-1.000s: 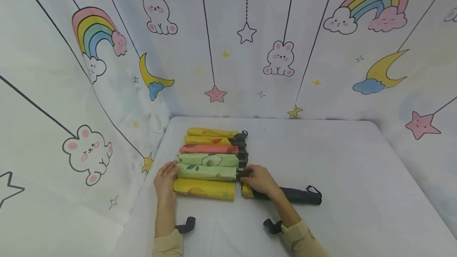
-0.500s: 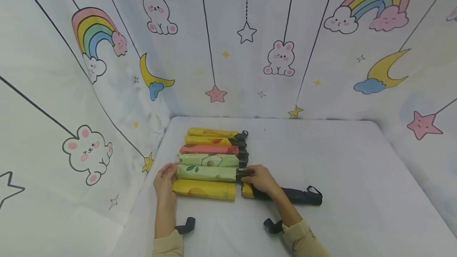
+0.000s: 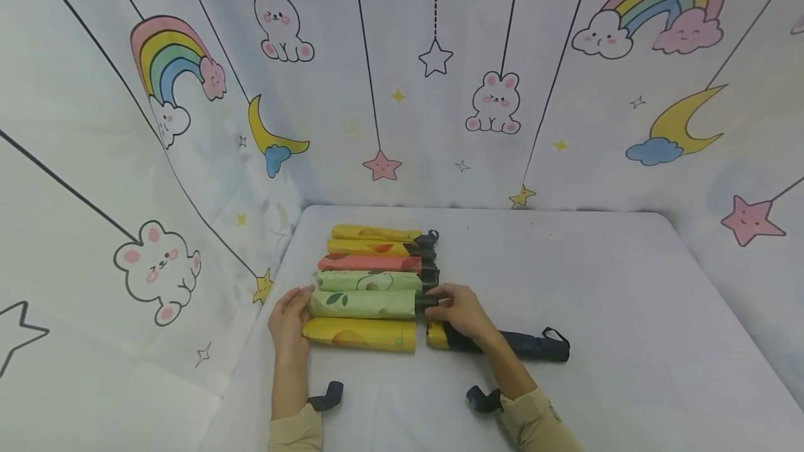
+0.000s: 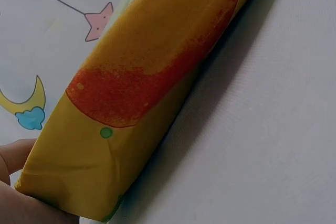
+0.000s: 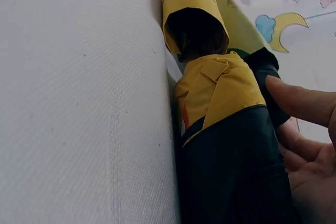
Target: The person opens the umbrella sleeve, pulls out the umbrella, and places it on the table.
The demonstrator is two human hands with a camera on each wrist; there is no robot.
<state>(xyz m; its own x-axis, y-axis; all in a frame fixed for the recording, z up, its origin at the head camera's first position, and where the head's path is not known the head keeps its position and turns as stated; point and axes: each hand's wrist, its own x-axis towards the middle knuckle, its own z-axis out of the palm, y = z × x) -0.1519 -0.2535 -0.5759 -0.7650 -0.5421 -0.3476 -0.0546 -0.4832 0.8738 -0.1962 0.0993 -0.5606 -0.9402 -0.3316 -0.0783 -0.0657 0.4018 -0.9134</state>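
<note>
Five folded umbrellas lie side by side before you at the left of the white cloth point(image 3: 565, 270), slim fabric rolls with black handles to the right: two yellow ones point(image 3: 370, 233) farthest, then the red umbrella point(image 3: 370, 263), the far green umbrella point(image 3: 345, 280) and the near green umbrella point(image 3: 364, 304), smooth and lightly sheened with printed leaves. Nearest you is the yellow sleeve point(image 3: 359, 335), a thin, faintly creased tube with an orange-red rounded print; its right end is a dark, hollow mouth. Just right of that mouth lies the dark umbrella point(image 3: 530, 345), black cloth with a pleated yellow band at its left end and a cord loop at its right. Your right hand point(image 3: 461, 312) has thumb and fingers drawn together, pinching the black handle point(image 3: 424, 304) of the near green umbrella, above the dark umbrella's left part. Your left hand point(image 3: 290, 319) is relaxed, fingers extended at the left ends of the near green umbrella and the yellow sleeve; you cannot tell how firmly it touches either. The cloth beneath shows a fine, even weave up close.
</note>
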